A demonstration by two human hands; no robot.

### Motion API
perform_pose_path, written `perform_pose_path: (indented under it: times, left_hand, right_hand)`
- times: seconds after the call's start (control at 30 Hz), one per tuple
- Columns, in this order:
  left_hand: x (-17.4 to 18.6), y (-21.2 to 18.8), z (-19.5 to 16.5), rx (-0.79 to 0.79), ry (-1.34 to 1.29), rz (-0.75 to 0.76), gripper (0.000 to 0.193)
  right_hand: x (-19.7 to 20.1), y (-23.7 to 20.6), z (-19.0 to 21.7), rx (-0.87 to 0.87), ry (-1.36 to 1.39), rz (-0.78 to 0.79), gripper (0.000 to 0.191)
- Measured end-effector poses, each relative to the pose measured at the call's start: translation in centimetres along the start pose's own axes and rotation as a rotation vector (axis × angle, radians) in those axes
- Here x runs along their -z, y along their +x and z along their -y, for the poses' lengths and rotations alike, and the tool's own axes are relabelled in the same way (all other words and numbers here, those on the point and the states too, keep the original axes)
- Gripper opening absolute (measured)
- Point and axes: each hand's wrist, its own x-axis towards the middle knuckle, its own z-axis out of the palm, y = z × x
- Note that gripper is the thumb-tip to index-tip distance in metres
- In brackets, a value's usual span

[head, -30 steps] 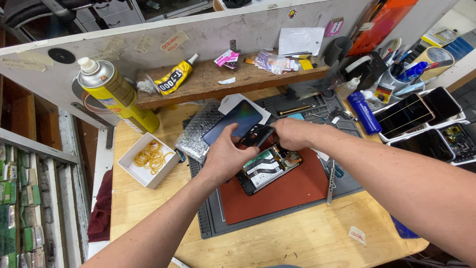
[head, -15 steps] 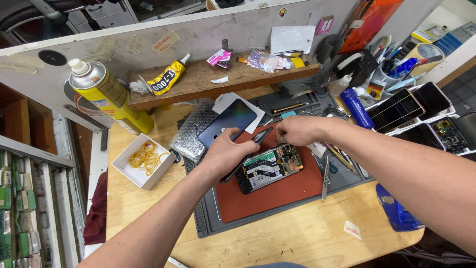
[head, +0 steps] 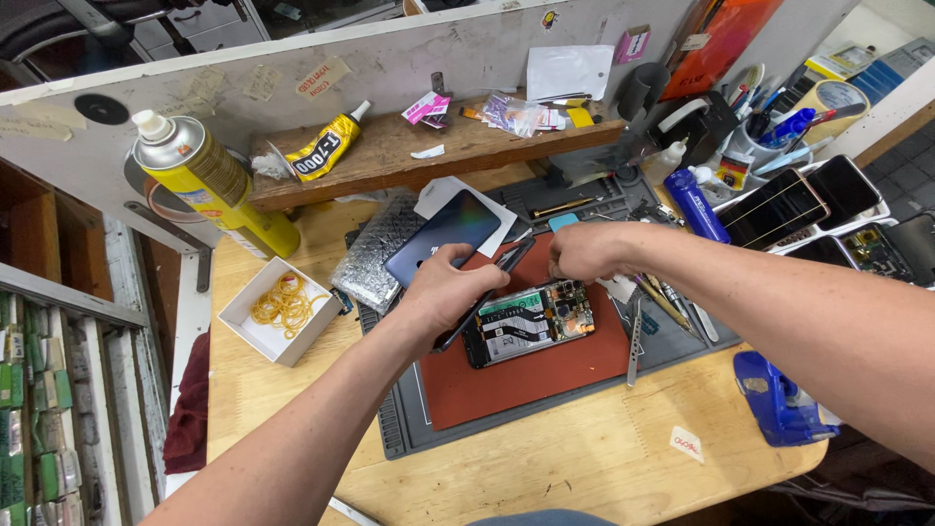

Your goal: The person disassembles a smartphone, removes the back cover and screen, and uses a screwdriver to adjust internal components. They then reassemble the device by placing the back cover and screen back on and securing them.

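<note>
Over red mat [head: 526, 375], opened phone [head: 531, 321] is being steadied: left hand [head: 443, 292] gripping back cover [head: 482, 292], right hand [head: 579, 251] fisted above.

Both forearms are bare to the elbow, with no sleeves in view. The left hand [head: 443, 292] and right hand [head: 582, 251] wear no gloves, rings or watch.

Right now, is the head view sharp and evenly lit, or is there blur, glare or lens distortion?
Head view: sharp and evenly lit at the left hand, right hand and opened phone; soft shadows on the red mat; mild reflection on the dark screen panel; wide-angle bending of the partition and the yellow spray can.
</note>
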Motion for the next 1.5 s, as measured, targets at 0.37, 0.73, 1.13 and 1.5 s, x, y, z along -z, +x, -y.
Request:
perform_pose_path:
  times: [0.37, 0.73, 1.13, 1.5]
  left_hand:
    - [-0.4, 0.0, 0.1, -0.078, -0.024, -0.047, 0.096]
    - [-0.2, 0.0, 0.8, -0.005, -0.074, -0.006, 0.095]
    - [-0.8, 0.5, 2.5, -0.023, -0.044, -0.042, 0.096]
    - [-1.0, -0.8, 1.4, -0.15, 0.254, -0.124, 0.097]
  right_hand:
    - [-0.7, 1.1, -1.4, 0.193, -0.116, -0.005, 0.031]
    - [-2.3, 2.2, -1.8, 0.139, 0.188, -0.481, 0.017]
    - [-4.5, 1.8, -3.0, 0.259, 0.313, -0.925, 0.021]
    - [-4.3, 1.6, -3.3, 0.23, -0.015, -0.771, 0.02]
